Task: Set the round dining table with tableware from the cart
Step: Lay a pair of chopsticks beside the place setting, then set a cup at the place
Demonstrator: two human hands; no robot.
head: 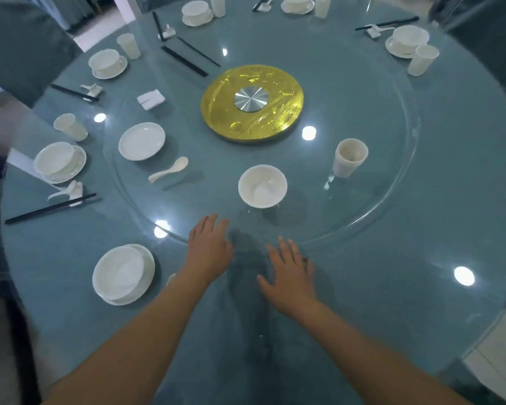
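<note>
My left hand (208, 247) and my right hand (289, 273) lie flat with fingers spread at the near rim of the glass turntable (392, 200), holding nothing. On the turntable stand a white bowl (262, 186) just beyond my hands, stacked white cups (349, 160) to the right, a white plate (141, 140) and a white spoon (168, 170) to the left. A bowl on a plate (123, 274) sits on the blue round table (421, 302) left of my left arm.
A gold disc with a metal hub (251, 102) marks the turntable's centre. Place settings with bowls, cups, spoon rests and black chopsticks (48, 209) ring the left and far edges. Loose chopsticks (184, 61) and white rests (151, 99) lie on the turntable. Blue-covered chairs (21, 45) surround the table.
</note>
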